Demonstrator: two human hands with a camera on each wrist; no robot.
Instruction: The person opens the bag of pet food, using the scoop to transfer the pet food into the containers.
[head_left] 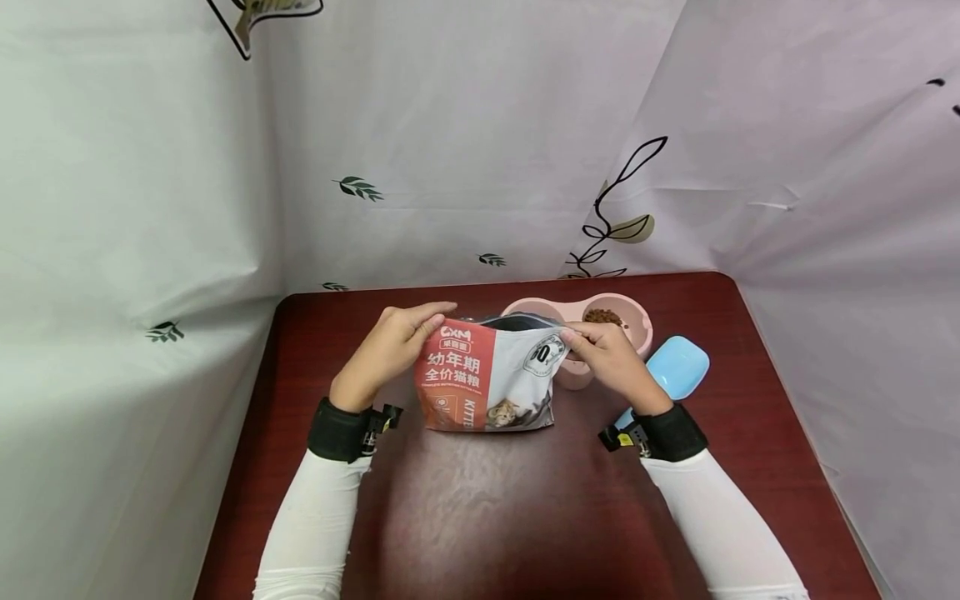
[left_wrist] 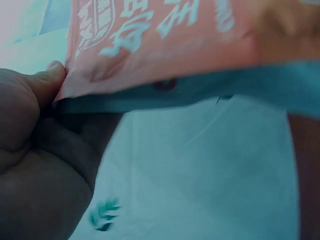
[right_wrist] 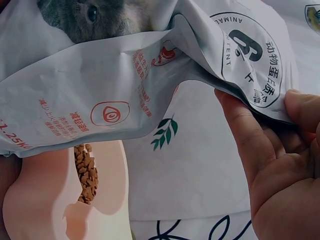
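A red and white cat food bag (head_left: 491, 375) stands upright at the middle of the table, its top edge parted in the middle. My left hand (head_left: 390, 346) pinches the bag's upper left corner, thumb on the front face; the left wrist view shows that thumb against the red panel. At the upper right corner my right hand (head_left: 611, 358) pinches the bag between thumb and fingers. Behind the bag sits a pink double bowl (head_left: 641, 321), partly hidden by it. Brown kibble (right_wrist: 86, 175) lies in the bowl's right side.
A light blue scoop (head_left: 678, 367) lies on the table to the right, its handle partly behind my right wrist. The dark red table (head_left: 480, 517) ends at the back against a white leaf-printed cloth (head_left: 450, 150), which also hangs along both sides.
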